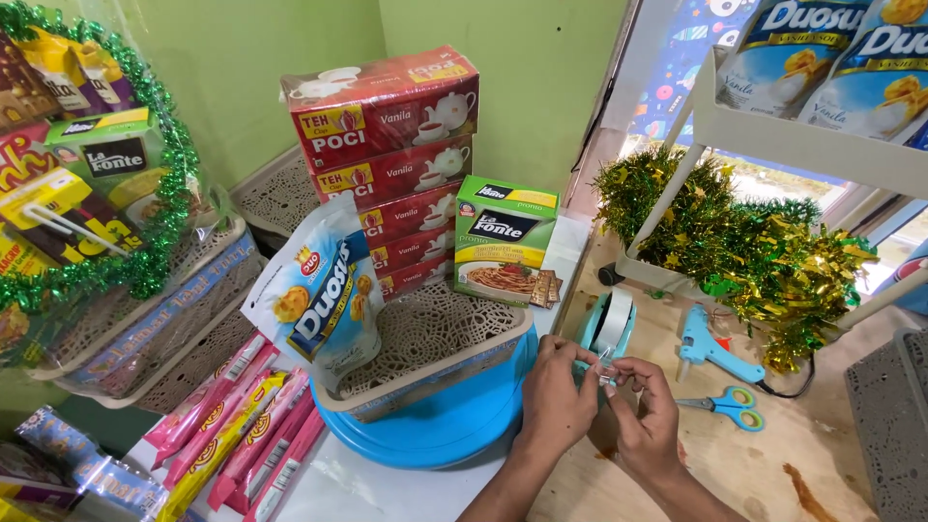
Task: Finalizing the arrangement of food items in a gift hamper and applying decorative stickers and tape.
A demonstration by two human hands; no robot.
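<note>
My left hand (558,396) and my right hand (646,418) meet over the wooden table, both pinching a short strip of clear tape (606,377) between the fingertips. The strip comes off a light blue tape dispenser (609,327) that stands right behind my hands. To the left sits a beige lattice basket (435,353) on a blue round tray (454,420). The basket holds a stack of red tea boxes (387,145), a green pasta box (505,240) and a white-and-blue snack bag (319,290).
A blue glue gun (710,350) and blue-handled scissors (725,406) lie right of the dispenser. Green-gold tinsel (744,246) fills a white rack's lower shelf (667,275). Pink and yellow sachets (242,430) lie front left; a wrapped hamper with green tinsel (97,164) stands far left.
</note>
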